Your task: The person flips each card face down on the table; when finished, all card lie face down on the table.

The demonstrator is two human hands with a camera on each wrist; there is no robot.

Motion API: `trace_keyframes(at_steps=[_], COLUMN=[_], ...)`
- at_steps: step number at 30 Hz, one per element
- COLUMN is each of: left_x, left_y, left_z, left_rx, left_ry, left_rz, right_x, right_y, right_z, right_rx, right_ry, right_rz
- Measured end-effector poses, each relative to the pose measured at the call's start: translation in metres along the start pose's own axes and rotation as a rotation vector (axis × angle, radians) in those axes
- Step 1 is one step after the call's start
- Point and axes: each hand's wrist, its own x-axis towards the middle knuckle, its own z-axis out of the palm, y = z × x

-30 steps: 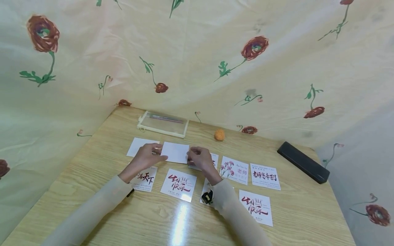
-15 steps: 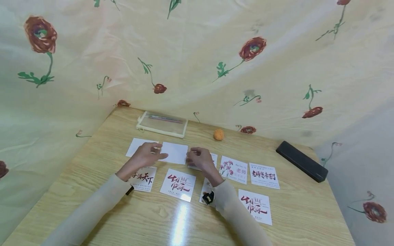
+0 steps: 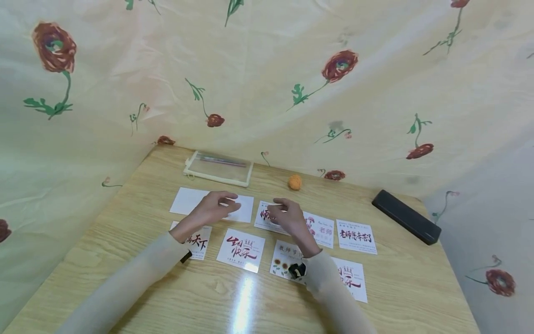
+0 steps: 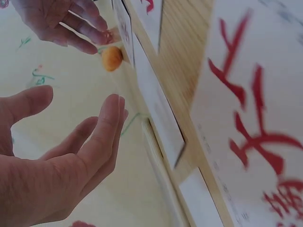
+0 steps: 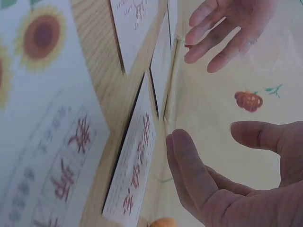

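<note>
My left hand point(image 3: 212, 208) hovers over a blank white card point(image 3: 245, 209) in the back row, covering its left part in the head view. Its thumb and fingers are apart, with nothing between them, as the left wrist view also shows of this hand point(image 4: 71, 156). To the right, my right hand point(image 3: 290, 217) is above a card with red characters point(image 3: 263, 217), overlapping it and the flower card point(image 3: 325, 230). This hand point(image 5: 222, 189) is likewise empty, fingers loosely bent. A second blank card point(image 3: 183, 201) lies at the left end of the row.
Nearer me lie several printed cards, among them a red-lettered card point(image 3: 240, 249) and a sunflower card point(image 3: 283, 260). Behind the rows are a clear zip pouch point(image 3: 219, 169) and an orange ball point(image 3: 295, 182). A long black case point(image 3: 406, 217) lies at the right. Patterned cloth hangs behind the table.
The hands were at both sides of the blank card. The right hand has moved off rightward and the left has shifted right over the card, which stays on the table.
</note>
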Motion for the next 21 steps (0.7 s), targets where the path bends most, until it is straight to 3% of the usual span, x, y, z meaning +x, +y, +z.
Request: trace_keyframes(at_steps=[14,21], left_x=[0.013,0.014], left_y=[0.009,0.014], left_z=[0.042,0.053], left_rx=[-0.076,-0.095], left_ry=[-0.066,-0.088], left_rz=[0.014,-0.037], right_x=[-0.014,-0.024], right_y=[0.018,0.026], right_z=[-0.029,-0.035], right_rx=[-0.064,-0.093], right_ry=[0.055,0.089], right_rz=[0.065,0.036])
